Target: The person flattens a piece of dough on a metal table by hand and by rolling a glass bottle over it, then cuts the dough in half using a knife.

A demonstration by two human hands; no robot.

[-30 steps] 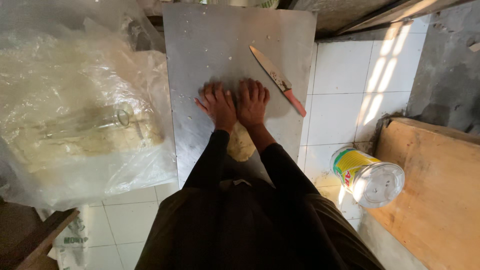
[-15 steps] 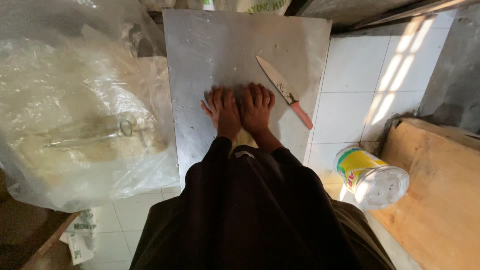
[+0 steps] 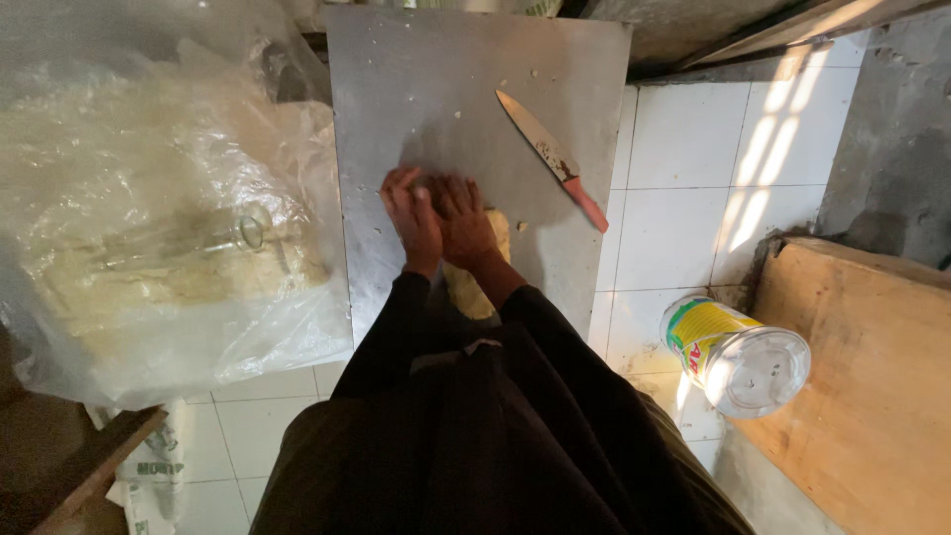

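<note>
My left hand point(image 3: 414, 220) and my right hand point(image 3: 463, 220) lie side by side, palms down, pressing on a pale lump of dough point(image 3: 479, 272) on a grey metal sheet point(image 3: 416, 89). The dough shows beside and below my right wrist; most of it is hidden under the hands and my dark sleeves. A knife point(image 3: 552, 157) with an orange-red handle lies diagonally on the sheet, just right of my right hand and apart from it.
A big clear plastic bag point(image 3: 158, 218) with pale dough inside sits left of the sheet. A jar with a yellow-green label and clear lid point(image 3: 738, 352) lies on the white floor tiles at right, beside a wooden board point(image 3: 872, 386).
My hands have slid back toward me over the dough, fingers now curled rather than stretched flat. The knife has not moved.
</note>
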